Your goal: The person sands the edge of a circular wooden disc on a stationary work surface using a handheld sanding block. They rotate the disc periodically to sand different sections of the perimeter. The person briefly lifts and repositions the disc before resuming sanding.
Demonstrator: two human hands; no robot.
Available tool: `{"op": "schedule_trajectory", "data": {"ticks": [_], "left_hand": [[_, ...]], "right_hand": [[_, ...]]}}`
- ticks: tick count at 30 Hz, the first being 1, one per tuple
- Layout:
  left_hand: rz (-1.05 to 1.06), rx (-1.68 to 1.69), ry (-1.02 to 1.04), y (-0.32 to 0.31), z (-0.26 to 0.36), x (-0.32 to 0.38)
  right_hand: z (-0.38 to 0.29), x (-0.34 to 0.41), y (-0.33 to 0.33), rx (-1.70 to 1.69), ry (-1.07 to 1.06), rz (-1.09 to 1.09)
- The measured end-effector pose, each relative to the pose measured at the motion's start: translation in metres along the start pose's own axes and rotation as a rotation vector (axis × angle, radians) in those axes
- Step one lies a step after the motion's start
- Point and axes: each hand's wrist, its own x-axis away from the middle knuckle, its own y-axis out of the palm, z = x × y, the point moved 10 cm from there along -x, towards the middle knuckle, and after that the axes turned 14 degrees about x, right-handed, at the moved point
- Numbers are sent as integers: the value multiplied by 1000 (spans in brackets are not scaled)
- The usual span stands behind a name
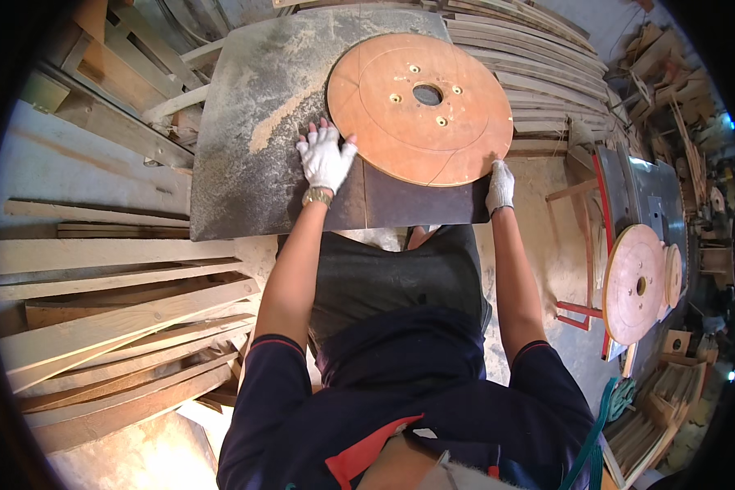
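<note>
A round plywood disc with a round centre hole and several small metal-lined holes around it lies on a dark, dusty tabletop. Its right side reaches past the table's edge. My left hand, in a white fingertipless glove, lies palm down with fingers spread beside the disc's lower left rim. Its thumb is at the rim. My right hand, gloved the same way, grips the lower right rim with the thumb on top; its other fingers are hidden beneath.
Sawdust streaks the tabletop left of the disc. Stacked wooden boards lie to my left, with long wood strips beyond the table. At right, another plywood disc rests against a dark machine table with a red edge.
</note>
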Motion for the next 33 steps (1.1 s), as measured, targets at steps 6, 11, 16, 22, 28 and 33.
{"op": "schedule_trajectory", "data": {"ticks": [6, 11, 16, 22, 28, 33], "left_hand": [[19, -30, 38, -5, -4, 8], [-36, -14, 33, 4, -6, 0], [-54, 4, 31, 2, -17, -6], [-76, -13, 56, 4, -19, -15], [-62, -33, 65, -2, -28, -18], [-46, -46, 0, 5, 3, -1]], "right_hand": [[-7, 3, 16, 86, -119, -58], [-11, 10, 9, 94, -137, -79], [-21, 27, 11, 268, -119, -100], [-27, 35, 8, 276, -159, -98], [-29, 44, 17, 252, -212, -112], [-4, 0, -9, 99, -60, -1]]}}
